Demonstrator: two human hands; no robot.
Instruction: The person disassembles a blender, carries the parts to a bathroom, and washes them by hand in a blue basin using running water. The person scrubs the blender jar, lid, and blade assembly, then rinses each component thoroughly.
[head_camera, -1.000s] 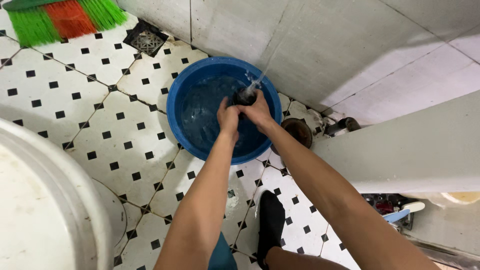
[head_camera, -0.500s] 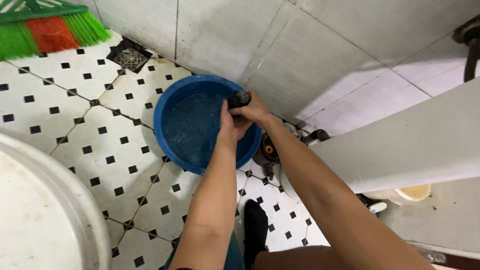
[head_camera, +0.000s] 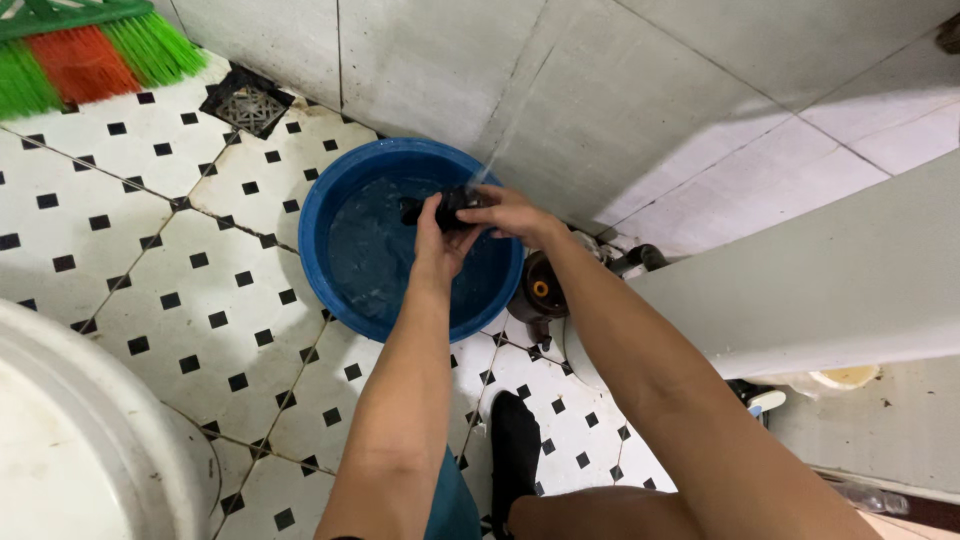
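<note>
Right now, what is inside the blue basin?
The blue basin holds water. Above it, the left hand and right hand hold a small dark object under a thin stream. The hands cover part of the bottom.

Dark object (head_camera: 447, 208) mostly hidden by hands (head_camera: 470, 225); kind unclear.

The single head-worn camera is looking steeply down from standing height, facing the tiled floor (head_camera: 150, 260) and wall corner.

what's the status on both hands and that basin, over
Both hands, left hand and right hand, gripping small dark object under water stream. Blue basin below, holding water. Nothing blocking.
</note>
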